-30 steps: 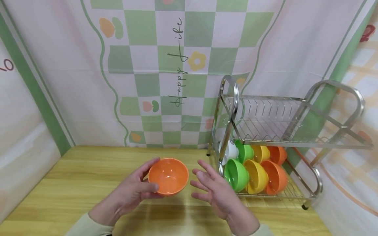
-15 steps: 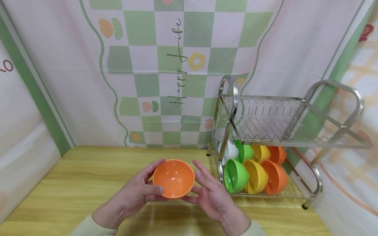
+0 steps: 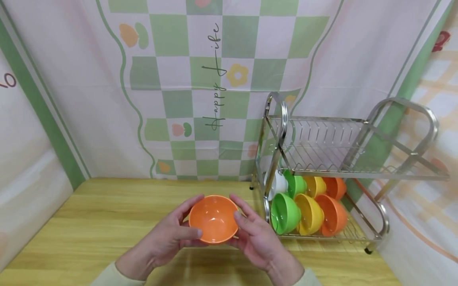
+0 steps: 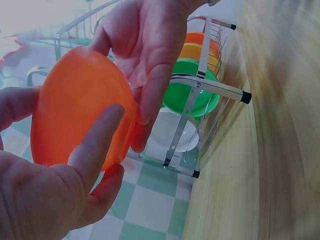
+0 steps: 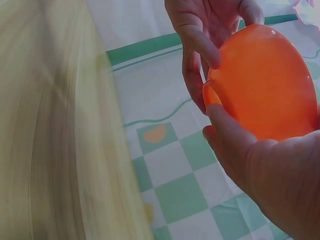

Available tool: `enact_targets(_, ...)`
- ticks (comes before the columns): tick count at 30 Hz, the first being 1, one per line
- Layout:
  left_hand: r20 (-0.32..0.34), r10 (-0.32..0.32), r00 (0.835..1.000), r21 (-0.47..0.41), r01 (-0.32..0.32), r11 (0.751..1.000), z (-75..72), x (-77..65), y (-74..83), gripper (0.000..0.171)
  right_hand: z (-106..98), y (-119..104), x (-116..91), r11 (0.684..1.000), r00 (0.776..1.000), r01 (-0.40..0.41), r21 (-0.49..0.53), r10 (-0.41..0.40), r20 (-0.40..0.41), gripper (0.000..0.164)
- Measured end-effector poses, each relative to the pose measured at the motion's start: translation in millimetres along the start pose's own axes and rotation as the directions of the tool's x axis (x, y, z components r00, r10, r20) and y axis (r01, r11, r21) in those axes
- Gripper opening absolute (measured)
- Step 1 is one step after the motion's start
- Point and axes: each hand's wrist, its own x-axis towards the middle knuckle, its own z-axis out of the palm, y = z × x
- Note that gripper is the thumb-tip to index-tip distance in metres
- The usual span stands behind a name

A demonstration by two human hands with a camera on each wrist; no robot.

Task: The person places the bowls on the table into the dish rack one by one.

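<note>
An orange bowl (image 3: 214, 220) is held between both hands over the table, its hollow side facing the head camera. The left hand (image 3: 168, 234) grips it from the left, thumb over the near rim and fingers behind. On the opposite side the right hand (image 3: 255, 236) holds it, thumb at the rim, other fingers around the outside. In the left wrist view the smooth underside of the bowl (image 4: 80, 110) shows between the two hands. The right wrist view shows the bowl's outer side (image 5: 270, 85) with fingers of both hands at its foot.
A two-tier metal dish rack (image 3: 322, 173) stands on the wooden table (image 3: 118, 214) at the right. Its lower tier holds tilted bowls: green (image 3: 286, 214), yellow (image 3: 310, 214), orange (image 3: 332, 214), with a white bowl (image 3: 278, 186) behind. A checked curtain (image 3: 207, 151) hangs at the back.
The left hand has carried the orange bowl slightly right and toward the person. The right hand, apart from it one second ago, has come to the bowl and now holds its right side.
</note>
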Motion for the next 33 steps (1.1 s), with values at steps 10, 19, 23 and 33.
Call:
enact_targets(10,-0.002,-0.013,1.0,0.025,0.013,1.0,1.1,-0.5,2.4,0.089,-1.1,-0.9,-2.2,1.0,1.0,-0.007,0.008,0.007,0.018,0.062)
enact_targets(19,0.003,-0.009,1.0,0.006,0.009,1.0,2.7,0.9,1.7,0.09,-3.0,-2.5,-3.8,1.0,1.0,-0.005,-0.007,0.005,0.03,0.062)
enact_targets(23,0.004,-0.012,1.0,-0.012,0.012,1.0,3.4,1.5,0.8,0.091,-3.9,-2.9,-4.5,1.0,0.999,0.001,-0.01,-0.001,0.033,0.061)
enact_targets(33,0.011,-0.011,1.0,-0.017,0.011,1.0,7.2,4.6,0.3,0.091,-4.7,-5.6,-8.2,1.0,1.0,0.022,-0.022,-0.022,0.001,0.058)
